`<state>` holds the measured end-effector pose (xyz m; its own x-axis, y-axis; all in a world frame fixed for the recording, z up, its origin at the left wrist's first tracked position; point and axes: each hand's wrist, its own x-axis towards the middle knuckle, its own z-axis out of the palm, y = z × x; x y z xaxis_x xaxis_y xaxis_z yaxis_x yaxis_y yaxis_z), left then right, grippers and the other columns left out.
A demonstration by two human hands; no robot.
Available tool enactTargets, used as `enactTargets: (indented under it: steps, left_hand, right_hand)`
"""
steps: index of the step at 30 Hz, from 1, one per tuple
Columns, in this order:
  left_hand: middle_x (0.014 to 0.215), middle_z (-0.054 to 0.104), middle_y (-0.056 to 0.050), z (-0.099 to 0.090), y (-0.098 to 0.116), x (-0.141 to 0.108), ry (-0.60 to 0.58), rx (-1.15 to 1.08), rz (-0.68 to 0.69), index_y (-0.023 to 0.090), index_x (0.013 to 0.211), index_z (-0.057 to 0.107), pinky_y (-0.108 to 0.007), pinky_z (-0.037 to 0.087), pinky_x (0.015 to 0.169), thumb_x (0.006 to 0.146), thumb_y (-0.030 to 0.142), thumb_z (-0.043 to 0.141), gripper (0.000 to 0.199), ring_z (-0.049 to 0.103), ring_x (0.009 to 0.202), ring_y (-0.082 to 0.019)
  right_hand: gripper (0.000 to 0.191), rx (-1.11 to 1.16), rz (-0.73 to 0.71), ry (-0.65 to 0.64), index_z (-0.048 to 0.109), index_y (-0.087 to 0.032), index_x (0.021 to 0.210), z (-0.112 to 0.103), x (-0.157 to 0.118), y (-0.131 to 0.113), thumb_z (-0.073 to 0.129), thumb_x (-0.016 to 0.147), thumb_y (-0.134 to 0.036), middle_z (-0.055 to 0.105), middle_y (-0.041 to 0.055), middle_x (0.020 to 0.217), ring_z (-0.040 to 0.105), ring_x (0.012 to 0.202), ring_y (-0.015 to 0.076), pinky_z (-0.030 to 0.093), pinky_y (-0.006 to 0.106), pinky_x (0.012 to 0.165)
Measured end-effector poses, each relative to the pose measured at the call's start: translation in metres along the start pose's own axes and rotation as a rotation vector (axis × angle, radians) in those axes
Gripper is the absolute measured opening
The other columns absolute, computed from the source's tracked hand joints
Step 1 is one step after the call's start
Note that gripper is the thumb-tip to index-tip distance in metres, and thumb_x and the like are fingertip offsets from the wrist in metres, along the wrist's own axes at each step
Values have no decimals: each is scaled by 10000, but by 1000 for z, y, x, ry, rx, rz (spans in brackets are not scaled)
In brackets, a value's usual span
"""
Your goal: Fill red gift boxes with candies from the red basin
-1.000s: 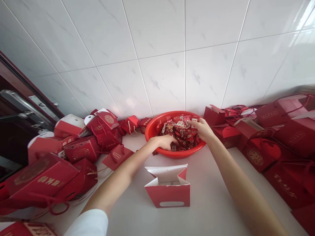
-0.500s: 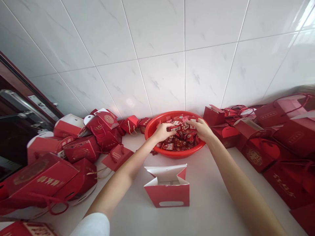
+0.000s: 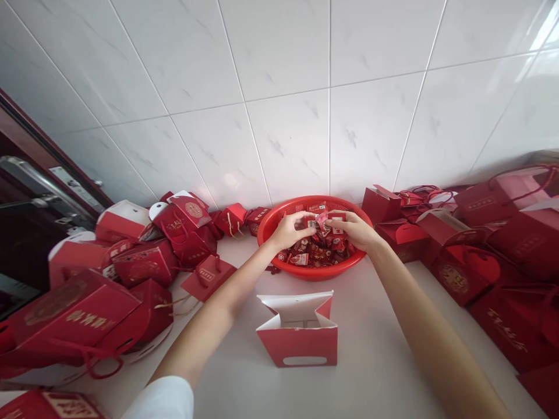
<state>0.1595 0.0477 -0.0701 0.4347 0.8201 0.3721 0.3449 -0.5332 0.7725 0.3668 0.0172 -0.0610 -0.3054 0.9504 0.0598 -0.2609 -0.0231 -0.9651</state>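
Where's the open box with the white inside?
In the head view, the open box stands on the table, low and near the middle, just in front of the red basket, between the two forearms.

We're in a tiled indoor room; home or shop, can't tell. Glossy, marble-look wall tiles point(image 3: 283, 134) behind both hands. Dark red door point(image 3: 21, 134) with metal handle point(image 3: 43, 181), far out past our left hand point(image 3: 290, 231). Pale worktop point(image 3: 371, 343) under us, used as a packing spot: red gift boxes point(image 3: 148, 262) heaped either side, wrapped sweets point(image 3: 321, 256) at our fingers. Window-like glare point(image 3: 545, 29) high beyond our right hand point(image 3: 358, 231).
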Motion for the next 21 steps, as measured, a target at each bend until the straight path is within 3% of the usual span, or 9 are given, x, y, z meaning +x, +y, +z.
enactTargets:
  steps: [2, 5, 7, 10, 14, 18, 21]
  left_hand:
    - [1233, 703, -90, -2, 0, 1, 0, -25, -45, 180, 1181, 690, -382, 523, 956, 760, 290, 715, 436, 672, 1078, -254]
    - [1075, 755, -74, -11, -4, 1, -59, 39, -158, 163, 1101, 724, -350, 551, 876, 755, 214, 648, 358, 702, 944, -225]
    - [944, 774, -58, -19, -6, -1, -158, 164, -217, 160, 989, 753, -315, 557, 827, 740, 185, 616, 286, 712, 884, -214]
    - [908, 781, -48, -29, -8, -6, -378, 362, -258, 184, 929, 767, -267, 547, 772, 686, 215, 675, 261, 721, 858, -213]
    - [884, 776, -32, -23, -7, -9, -608, 560, -278, 231, 884, 778, -228, 512, 652, 533, 223, 785, 352, 713, 778, -218]
    - [734, 724, -25, -9, -3, -10, -598, 678, -279, 228, 816, 765, -229, 469, 562, 561, 198, 755, 257, 678, 651, -204]
    - [821, 733, -64, -7, 0, -11, -402, 795, -284, 221, 848, 740, -262, 502, 645, 708, 254, 708, 147, 699, 734, -235]
  right_hand:
    - [265, 2, -3, 10, 715, -185, 827, -1, 0, 1, 881, 649, -289, 737, 20, 709, 681, 630, 159, 571, 267, 628]
    - [261, -4, -22, 72, 692, -181, 813, -4, 2, 5, 865, 676, -321, 736, 32, 736, 685, 652, 165, 572, 275, 631]
    - [270, -8, -25, 110, 676, -188, 817, -6, 4, 7, 859, 682, -335, 737, 35, 752, 689, 670, 173, 577, 282, 628]
    - [277, 2, -15, 119, 666, -196, 816, -6, 5, 8, 862, 673, -328, 734, 31, 754, 685, 662, 168, 582, 281, 616]
    - [282, 14, -8, 104, 681, -194, 854, -5, 3, 6, 861, 668, -307, 734, 29, 770, 689, 667, 166, 583, 281, 619]
    - [266, 9, -20, 100, 678, -194, 838, -4, 3, 6, 855, 671, -299, 723, 17, 731, 677, 644, 157, 578, 277, 623]
    - [246, 20, -16, 124, 680, -198, 828, -3, 3, 5, 849, 666, -271, 718, 8, 710, 663, 621, 146, 570, 262, 599]
